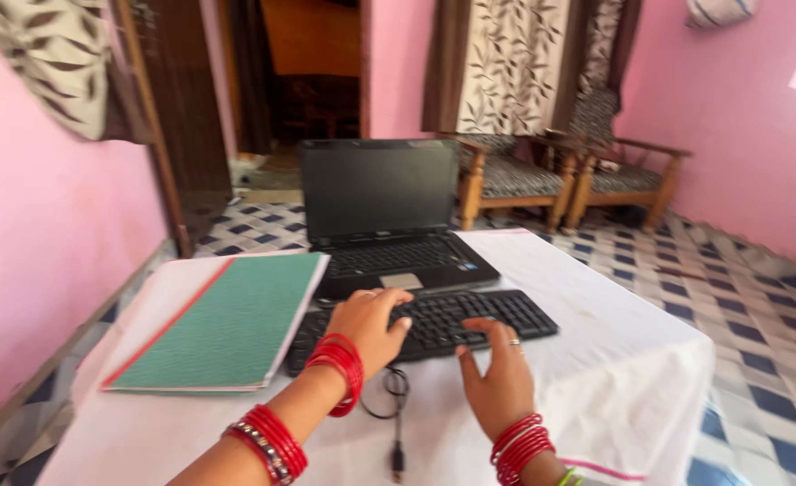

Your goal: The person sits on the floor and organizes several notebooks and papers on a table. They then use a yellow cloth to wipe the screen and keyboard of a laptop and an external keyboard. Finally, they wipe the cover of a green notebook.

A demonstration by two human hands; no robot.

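A person's two hands rest on a black external keyboard point(434, 322) at the lower centre of the frame, set on a table draped in a white cloth point(596, 360). The left hand point(368, 326) lies palm down over the keyboard's left part, fingers loosely curled and spread onto the keys, grasping nothing; red bangles point(339, 360) ring its wrist and forearm. The right hand point(499, 378) sits at the keyboard's near edge just right of centre, open, its fingers raised toward the keys and a ring on one finger; it too holds nothing. The step in hand appears to be typing or settling the fingers on the keys; judged from the posture, any further keystroke calls for the right fingertips to come down onto the key rows while the left keeps its place. Directly above the keyboard in the frame stands an open black laptop point(389, 216) with a dark screen, its front edge just beside the keyboard's far edge. At the left lies a closed green book with a red spine point(222, 324), its corner near the keyboard's left end. A thin black cable point(396, 405) loops on the cloth between the two wrists, near enough to snag a sleeve or bangle. Wooden chairs point(560, 175) stand at the upper right on a checked floor.
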